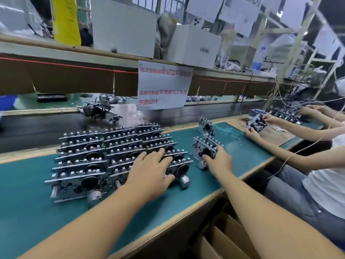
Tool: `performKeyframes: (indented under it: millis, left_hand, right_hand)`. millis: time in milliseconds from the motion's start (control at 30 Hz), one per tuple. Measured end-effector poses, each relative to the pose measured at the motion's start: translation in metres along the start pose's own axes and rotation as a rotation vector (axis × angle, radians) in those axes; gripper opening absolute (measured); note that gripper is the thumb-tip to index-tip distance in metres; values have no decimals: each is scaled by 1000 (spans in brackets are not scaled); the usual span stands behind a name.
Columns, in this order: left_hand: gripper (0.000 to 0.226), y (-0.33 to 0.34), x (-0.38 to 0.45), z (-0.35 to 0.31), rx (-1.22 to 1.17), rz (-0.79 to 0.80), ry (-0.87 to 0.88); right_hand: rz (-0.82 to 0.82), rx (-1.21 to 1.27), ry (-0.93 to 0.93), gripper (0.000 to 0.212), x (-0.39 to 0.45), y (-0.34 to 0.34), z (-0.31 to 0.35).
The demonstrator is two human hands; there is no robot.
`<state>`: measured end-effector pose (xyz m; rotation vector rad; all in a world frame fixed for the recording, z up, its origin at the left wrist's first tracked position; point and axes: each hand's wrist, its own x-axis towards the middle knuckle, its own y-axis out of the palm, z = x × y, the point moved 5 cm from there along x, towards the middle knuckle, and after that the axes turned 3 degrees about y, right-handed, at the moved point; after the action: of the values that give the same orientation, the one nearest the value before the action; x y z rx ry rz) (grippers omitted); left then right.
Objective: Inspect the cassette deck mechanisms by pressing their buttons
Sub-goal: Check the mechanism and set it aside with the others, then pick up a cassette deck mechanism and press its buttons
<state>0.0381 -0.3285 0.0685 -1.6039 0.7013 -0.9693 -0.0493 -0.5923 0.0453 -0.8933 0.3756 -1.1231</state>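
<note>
While the spread left hand (151,170) steadies the stacked decks (115,157), the right hand (217,161) seemingly grips one deck (204,148) for pressing.

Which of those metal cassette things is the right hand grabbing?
The separate silver metal cassette mechanism right of the big stacked block, nearest the bench edge. The right hand grips it; another stands untouched behind.

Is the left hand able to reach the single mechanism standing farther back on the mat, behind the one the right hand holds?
Probably not easily. The left hand lies on the big stack, and the right hand, gripping the near mechanism, is between it and the far mechanism.
</note>
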Motion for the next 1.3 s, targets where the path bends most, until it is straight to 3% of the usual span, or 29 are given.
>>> performKeyframes:
  millis: [433, 600, 733, 833, 933, 1033, 1133, 1300]
  left_hand:
    - [50, 5, 2, 5, -50, -67, -3]
    - [49, 4, 1, 4, -57, -77, -7]
    - [49, 2, 1, 3, -60, -59, 2]
    - [51, -2, 4, 0, -48, -50, 7]
    - [60, -16, 13, -6, 23, -106, 61]
    - [63, -30, 32, -11, -36, -134, 80]
    - [67, -21, 44, -10, 5, -17, 49]
    - [71, -7, 36, -1, 11, 50, 35]
  right_hand:
    - [-116, -108, -45, 38, 31, 5, -2]
    - [-140, 1, -53, 52, 22, 7, -13]
    - [-476, 327, -52, 43, 10, -16, -22]
    - [-297, 301, 153, 49, 29, -22, -28]
    - [-134, 171, 129, 41, 47, -23, -22]
    - [-146, 155, 103, 31, 59, -26, -16]
    - [-161, 129, 83, 26, 66, -28, -14]
    - [-37, 257, 133, 30, 63, -29, -19]
